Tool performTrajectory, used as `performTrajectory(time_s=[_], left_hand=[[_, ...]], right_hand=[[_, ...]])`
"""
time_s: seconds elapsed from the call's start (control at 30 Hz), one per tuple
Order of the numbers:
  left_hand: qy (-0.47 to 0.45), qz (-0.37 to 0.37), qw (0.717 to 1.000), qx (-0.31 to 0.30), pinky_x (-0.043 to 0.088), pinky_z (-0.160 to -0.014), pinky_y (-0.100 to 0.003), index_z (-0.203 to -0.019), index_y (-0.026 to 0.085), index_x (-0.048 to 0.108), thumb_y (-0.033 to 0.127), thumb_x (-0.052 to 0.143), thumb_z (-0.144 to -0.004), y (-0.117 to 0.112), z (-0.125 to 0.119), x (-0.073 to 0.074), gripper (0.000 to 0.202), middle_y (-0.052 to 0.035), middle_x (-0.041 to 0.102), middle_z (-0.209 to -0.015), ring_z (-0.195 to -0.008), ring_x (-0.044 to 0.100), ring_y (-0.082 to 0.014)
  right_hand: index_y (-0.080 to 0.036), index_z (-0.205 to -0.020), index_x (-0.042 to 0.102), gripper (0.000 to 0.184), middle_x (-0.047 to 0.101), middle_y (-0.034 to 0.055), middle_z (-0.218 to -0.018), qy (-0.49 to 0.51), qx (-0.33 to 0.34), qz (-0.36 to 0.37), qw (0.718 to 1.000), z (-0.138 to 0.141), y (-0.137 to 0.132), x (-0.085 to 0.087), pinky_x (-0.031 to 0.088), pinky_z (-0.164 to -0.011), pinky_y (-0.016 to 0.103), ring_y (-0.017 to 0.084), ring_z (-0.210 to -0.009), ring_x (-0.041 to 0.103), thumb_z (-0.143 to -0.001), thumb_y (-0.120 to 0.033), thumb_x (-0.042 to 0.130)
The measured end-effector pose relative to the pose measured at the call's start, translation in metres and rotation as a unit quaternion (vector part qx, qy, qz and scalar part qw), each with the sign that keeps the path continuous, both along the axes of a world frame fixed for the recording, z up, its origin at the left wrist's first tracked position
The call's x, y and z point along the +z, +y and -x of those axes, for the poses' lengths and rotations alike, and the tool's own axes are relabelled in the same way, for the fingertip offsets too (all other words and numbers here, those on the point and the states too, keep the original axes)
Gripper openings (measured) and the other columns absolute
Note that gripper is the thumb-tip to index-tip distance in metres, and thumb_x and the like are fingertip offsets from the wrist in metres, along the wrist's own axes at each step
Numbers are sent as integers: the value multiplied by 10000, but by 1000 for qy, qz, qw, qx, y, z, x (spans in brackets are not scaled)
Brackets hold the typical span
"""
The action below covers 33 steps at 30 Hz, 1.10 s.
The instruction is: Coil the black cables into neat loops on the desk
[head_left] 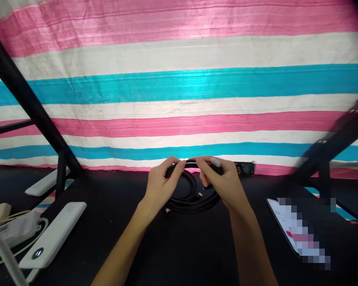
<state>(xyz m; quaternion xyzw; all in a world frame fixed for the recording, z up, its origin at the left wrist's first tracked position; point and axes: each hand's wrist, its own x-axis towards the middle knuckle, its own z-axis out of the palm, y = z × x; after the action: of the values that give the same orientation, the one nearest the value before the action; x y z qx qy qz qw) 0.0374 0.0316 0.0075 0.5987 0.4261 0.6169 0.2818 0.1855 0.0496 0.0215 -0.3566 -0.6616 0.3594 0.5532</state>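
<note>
A coil of black cable (189, 198) is held upright just above the black table (179, 246), near its far edge. My left hand (162, 180) grips the coil's top left, fingers curled round the strands. My right hand (223, 180) pinches the coil's top right, thumb and fingers closed on the cable. A small black connector end (207, 186) hangs below my right fingers.
A white power bank (55, 234) with a lit display lies at the left, beside white cables and another white bar (44, 182). A phone (304, 230) lies at the right. Black frame struts (32, 107) slant on both sides. A striped tarp (179, 79) hangs behind.
</note>
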Motion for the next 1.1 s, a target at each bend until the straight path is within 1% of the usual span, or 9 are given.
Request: performTrajectory(time_s=[0.1, 0.27, 0.37, 0.53, 0.67, 0.77, 0.9, 1.03, 1.1], left_hand=[[44, -16, 999, 17, 297, -546, -214, -714, 216, 707, 290, 633, -764, 0, 5, 0, 116, 16, 583, -579, -533, 438, -125], [108, -69, 988, 87, 297, -565, -208, -739, 243, 718, 262, 605, -786, 4, 14, -1, 124, 8, 616, -624, -553, 465, -138], [110, -79, 984, 118, 276, -556, -209, -726, 236, 707, 248, 596, -791, 7, 14, -4, 129, 16, 580, -597, -537, 434, -128], [97, -48, 990, 88, 244, -508, -212, -586, 186, 589, 329, 613, -786, 16, 10, -10, 248, 42, 418, -511, -505, 348, -108], [63, 8, 992, 106, 299, -539, -204, -707, 197, 534, 402, 682, -722, 27, 16, -15, 253, 46, 459, -580, -560, 426, -116], [18, 89, 989, 120, 377, -653, -225, -944, 203, 527, 486, 695, -690, 33, 19, -18, 416, -20, 586, -818, -767, 545, -160], [-85, 217, 972, 10, 398, -825, -295, -1171, 197, 467, 568, 660, -695, 29, 10, -21, 633, -111, 579, -1113, -1005, 555, -220], [-222, 264, 925, -161, 389, -890, -347, -1187, 177, 508, 523, 643, -747, 21, -9, -22, 576, -120, 634, -1076, -1014, 577, -241], [-286, 255, 903, -194, 411, -858, -326, -1124, 154, 560, 482, 637, -771, 19, -16, -21, 488, -114, 651, -1022, -940, 601, -214]], right_hand=[[-180, -826, 728, 197, 523, -45, -398, 21, -6, -11, 1000, 4, -3, 1, 345, -451, 225, 90, -414, 448, -798, -339, 614], [-197, -896, 719, 197, 634, -16, -557, 16, 13, -15, 1000, 11, -2, -2, 403, -486, 236, 119, -517, 553, -767, -331, 653], [-207, -952, 699, 218, 644, -19, -608, -5, 34, -18, 999, 12, 1, -7, 441, -547, 250, 135, -594, 601, -786, -332, 637], [-214, -929, 708, 183, 645, -25, -596, -29, 3, -36, 999, 7, 10, -11, 445, -582, 255, 130, -603, 598, -798, -308, 624], [-221, -922, 694, 166, 632, -39, -581, 85, -70, -52, 993, -1, 13, -9, 367, -441, 216, 74, -442, 486, -792, -302, 630], [-224, -928, 670, 175, 587, -62, -559, 217, -124, -71, 966, -6, 15, -6, 236, -342, 204, 27, -327, 321, -797, -329, 623], [-203, -846, 620, 220, 537, -81, -551, 336, -140, -78, 928, -5, 16, -4, 166, -312, 199, 6, -295, 287, -762, -404, 652], [-190, -694, 503, 294, 503, -95, -540, 392, -122, -70, 909, 2, 16, -5, 154, -308, 186, -5, -296, 274, -737, -424, 675], [-192, -671, 461, 323, 490, -98, -535, 396, -111, -68, 909, 5, 17, -6, 153, -310, 182, -4, -302, 273, -736, -422, 678]])
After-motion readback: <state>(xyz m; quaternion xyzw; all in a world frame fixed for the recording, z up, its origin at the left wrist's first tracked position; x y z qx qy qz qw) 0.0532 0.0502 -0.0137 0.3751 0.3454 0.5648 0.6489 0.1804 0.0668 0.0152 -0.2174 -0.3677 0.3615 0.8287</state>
